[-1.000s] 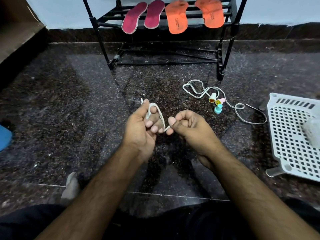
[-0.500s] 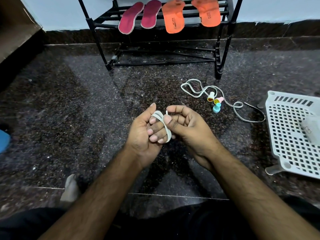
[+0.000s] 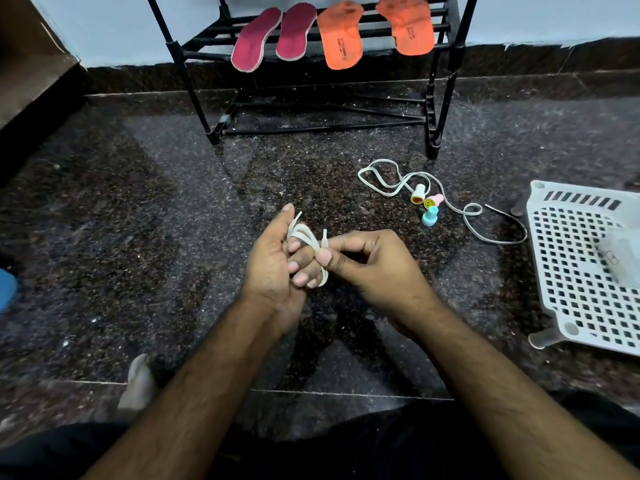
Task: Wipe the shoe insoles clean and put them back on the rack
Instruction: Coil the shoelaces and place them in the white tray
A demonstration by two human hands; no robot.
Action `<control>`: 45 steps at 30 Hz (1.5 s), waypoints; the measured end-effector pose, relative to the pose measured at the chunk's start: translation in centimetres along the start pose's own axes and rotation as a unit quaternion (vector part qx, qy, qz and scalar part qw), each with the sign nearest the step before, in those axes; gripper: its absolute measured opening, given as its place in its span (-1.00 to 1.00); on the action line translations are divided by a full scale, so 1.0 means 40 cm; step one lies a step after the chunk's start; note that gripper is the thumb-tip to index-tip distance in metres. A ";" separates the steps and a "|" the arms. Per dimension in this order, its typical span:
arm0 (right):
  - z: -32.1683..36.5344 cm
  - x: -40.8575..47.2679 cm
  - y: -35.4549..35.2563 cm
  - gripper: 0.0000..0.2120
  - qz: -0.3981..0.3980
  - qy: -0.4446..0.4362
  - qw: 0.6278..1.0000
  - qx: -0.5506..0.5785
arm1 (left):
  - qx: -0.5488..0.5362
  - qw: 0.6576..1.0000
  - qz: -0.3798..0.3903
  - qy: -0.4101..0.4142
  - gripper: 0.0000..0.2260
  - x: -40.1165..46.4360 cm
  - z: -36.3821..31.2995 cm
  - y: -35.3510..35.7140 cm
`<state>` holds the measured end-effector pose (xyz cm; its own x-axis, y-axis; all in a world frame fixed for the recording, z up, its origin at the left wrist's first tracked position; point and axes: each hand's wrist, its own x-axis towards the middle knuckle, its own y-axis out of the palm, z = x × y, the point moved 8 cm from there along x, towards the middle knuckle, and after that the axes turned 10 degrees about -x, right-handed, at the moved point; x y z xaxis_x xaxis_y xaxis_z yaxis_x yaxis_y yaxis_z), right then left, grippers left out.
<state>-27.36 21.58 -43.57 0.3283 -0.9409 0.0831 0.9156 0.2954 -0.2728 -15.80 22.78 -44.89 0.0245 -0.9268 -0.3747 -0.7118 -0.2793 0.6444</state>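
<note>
Your left hand [image 3: 273, 258] holds the coiled lace [image 3: 306, 237] while your right hand [image 3: 363, 261] pinches its end; loosen either and the coil may unravel.

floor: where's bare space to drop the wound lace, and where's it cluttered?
Bare floor left of the hands, between the left hand and the blue object, and ahead up to the rack. Crowded right: loose lace, three small stampers, white basket. Right hand pinches the wound lace.
</note>
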 end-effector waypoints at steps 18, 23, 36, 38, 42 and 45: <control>-0.008 0.006 -0.054 -0.83 -0.087 0.016 0.968 -0.237 | 0.219 0.967 0.015 0.128 -0.60 0.014 -0.033 0.007; 0.002 0.002 -0.051 -0.82 -0.073 0.008 0.952 -0.297 | 0.280 0.948 -0.003 0.150 -0.62 0.025 -0.035 -0.015; -0.008 0.001 -0.038 -0.82 -0.080 0.007 0.952 -0.296 | 0.262 0.959 0.012 0.107 -0.61 0.032 -0.003 -0.016; -0.005 0.002 -0.040 -0.83 -0.080 0.003 0.959 -0.272 | 0.233 0.968 -0.004 0.091 -0.59 0.036 0.000 -0.024; 0.007 0.003 -0.026 -0.77 -0.045 -0.020 0.973 -0.226 | 0.210 0.974 0.007 0.088 -0.61 0.032 0.001 -0.011; 0.014 0.005 -0.023 -0.66 -0.026 -0.030 0.980 -0.196 | 0.217 0.971 0.021 0.103 -0.64 0.027 -0.006 0.002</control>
<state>-28.00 21.21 -42.77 0.3080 -0.9379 0.1595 0.7759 0.1506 -0.6126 -15.68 21.69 -45.08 0.0960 -0.9782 -0.1842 -0.9428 -0.1488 0.2984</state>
